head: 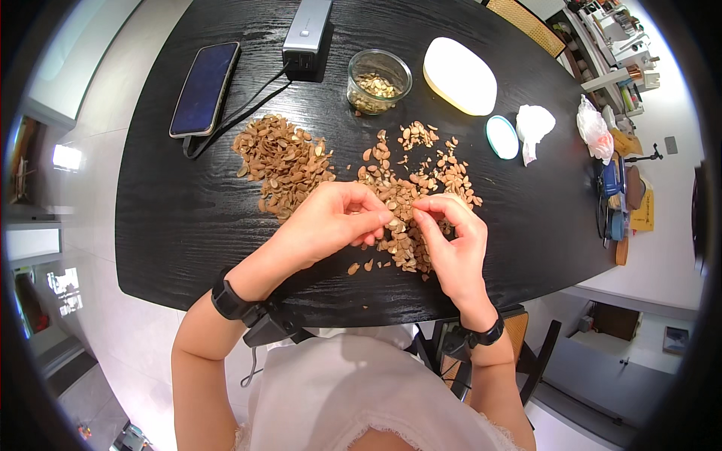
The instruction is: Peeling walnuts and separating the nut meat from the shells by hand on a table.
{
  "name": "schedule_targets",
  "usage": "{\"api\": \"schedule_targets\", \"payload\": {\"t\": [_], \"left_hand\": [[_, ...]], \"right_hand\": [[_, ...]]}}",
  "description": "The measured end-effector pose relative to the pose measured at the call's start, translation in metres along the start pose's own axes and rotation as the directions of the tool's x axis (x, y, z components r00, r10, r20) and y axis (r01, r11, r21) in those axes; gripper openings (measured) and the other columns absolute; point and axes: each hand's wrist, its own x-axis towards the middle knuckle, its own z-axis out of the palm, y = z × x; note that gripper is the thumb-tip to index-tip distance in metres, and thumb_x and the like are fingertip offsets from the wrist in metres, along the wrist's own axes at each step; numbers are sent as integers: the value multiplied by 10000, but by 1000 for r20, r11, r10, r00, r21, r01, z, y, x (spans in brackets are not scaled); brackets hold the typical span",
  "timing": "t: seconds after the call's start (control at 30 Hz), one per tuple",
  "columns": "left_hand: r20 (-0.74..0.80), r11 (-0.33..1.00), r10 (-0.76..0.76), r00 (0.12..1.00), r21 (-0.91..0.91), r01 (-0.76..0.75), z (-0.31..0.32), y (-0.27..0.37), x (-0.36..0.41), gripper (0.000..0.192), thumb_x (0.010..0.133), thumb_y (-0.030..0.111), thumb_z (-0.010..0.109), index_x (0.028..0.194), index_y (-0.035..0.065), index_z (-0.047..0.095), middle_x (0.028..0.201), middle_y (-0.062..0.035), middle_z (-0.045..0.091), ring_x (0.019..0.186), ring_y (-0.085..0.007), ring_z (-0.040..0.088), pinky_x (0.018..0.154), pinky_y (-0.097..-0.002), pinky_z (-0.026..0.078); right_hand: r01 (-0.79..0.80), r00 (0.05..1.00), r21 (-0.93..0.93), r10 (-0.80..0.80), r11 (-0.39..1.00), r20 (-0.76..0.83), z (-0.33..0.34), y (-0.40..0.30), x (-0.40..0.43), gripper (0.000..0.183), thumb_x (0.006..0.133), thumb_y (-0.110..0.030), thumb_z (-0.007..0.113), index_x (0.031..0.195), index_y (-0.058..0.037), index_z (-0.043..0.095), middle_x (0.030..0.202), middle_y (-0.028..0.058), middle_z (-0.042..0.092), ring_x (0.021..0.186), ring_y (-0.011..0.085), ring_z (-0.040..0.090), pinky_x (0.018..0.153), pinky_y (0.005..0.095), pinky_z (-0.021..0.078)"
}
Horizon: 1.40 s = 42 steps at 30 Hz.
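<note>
Over a spread pile of flat brown seeds or seed husks (407, 248) on a black wood-grain table, my left hand (344, 217) pinches something small and pale, likely a seed, between thumb and forefinger. My right hand (451, 231) is a little to its right, thumb and forefinger nearly together at the pile; what lies between those fingertips cannot be made out. A larger brown heap (285, 163) lies beyond my left hand. Smaller pale pieces (417, 135) lie beyond the central pile. Farther back, a round glass bowl (379, 82) holds pale greenish kernels.
A smartphone (205, 90) is cabled to a grey power bank (306, 42) at the back left. A white oval lid or container (459, 76), a small teal-rimmed lid (501, 137) and crumpled white tissue (533, 129) lie at the back right. A chair (516, 332) stands below the near edge.
</note>
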Motion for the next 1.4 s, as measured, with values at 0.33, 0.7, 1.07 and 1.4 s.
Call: {"api": "schedule_targets", "payload": {"t": [0.33,0.7,1.07,1.4], "left_hand": [[-379,970,226,897,8,-241,-26,10,2,228,939,216,512,920,13,614,709,29,546,619,-21,474,551,-151,363],[-337,951,213,917,-146,-274,-28,2,5,207,944,176,489,970,3,599,777,10,560,681,-38,496,596,-168,393],[158,960,-23,987,-271,66,-4,-12,2,294,943,321,502,845,53,574,751,18,535,665,-50,461,578,-180,373],[254,893,105,961,-449,22,4,-9,2,247,955,243,488,941,13,576,791,10,520,703,-57,456,603,-190,382]], "right_hand": [[382,891,-214,-297,899,342,18,3,14,187,761,-69,640,945,-39,636,853,70,535,820,269,519,750,358,415],[490,854,-239,-407,838,323,44,4,26,83,728,-80,654,774,-38,599,795,83,545,767,274,533,684,379,416],[189,958,30,-191,981,213,8,-10,13,87,806,26,605,892,30,621,826,99,592,744,157,581,709,245,462],[-233,971,556,157,798,182,1,-3,1,127,823,40,613,937,28,668,928,81,619,863,131,581,777,252,466]]}}
